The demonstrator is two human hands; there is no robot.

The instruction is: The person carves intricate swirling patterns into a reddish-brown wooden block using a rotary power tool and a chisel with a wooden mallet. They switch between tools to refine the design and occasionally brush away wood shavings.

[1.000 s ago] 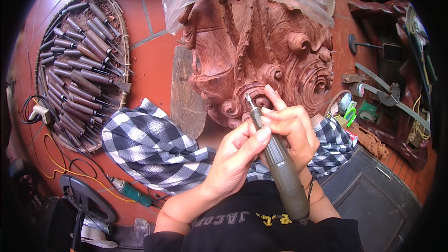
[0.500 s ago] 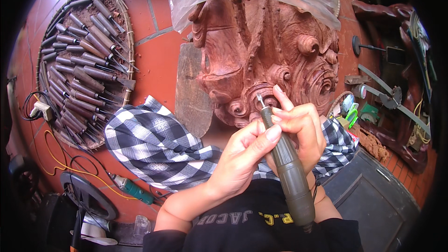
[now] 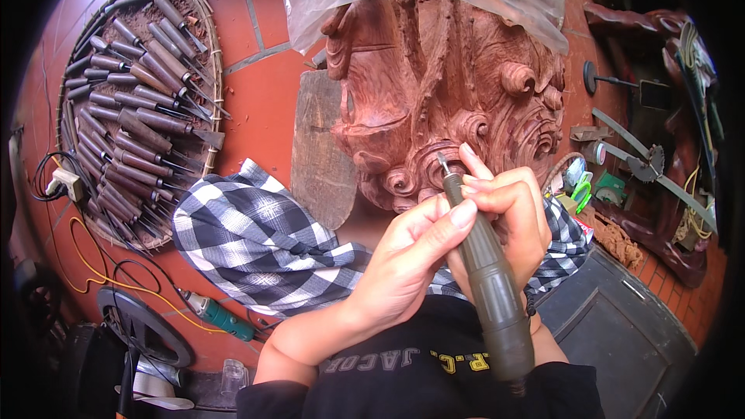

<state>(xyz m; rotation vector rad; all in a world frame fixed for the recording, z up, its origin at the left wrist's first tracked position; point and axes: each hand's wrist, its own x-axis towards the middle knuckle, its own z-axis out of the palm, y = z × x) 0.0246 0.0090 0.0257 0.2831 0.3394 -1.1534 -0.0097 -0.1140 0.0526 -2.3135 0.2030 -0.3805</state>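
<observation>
Both hands are closed round a dark grey-green power carving chisel [image 3: 497,306], its small metal bit pointing away from me. My left hand [image 3: 415,252] grips the front of the body from the left, thumb lying along it. Wrapped round it from the right is my right hand [image 3: 508,213], with its index finger stretched out towards the wood. The bit's tip is at a swirl on the near edge of a reddish-brown wood carving [image 3: 454,81]; whether it touches I cannot tell. A clear plastic sheet [image 3: 427,0] covers the carving's far end.
A round woven basket [image 3: 213,31] full of wood-handled chisels [image 3: 147,116] stands at left. A wooden board [image 3: 320,155] lies beside the carving. Checked cloth [image 3: 248,240] covers my legs. A teal power tool [image 3: 225,316] with cords lies lower left; green scissors [image 3: 582,190] are at right.
The chisel's bit has shifted slightly right along the swirl, and its rear end has swung a little right. Both hands moved with it, keeping their grip.
</observation>
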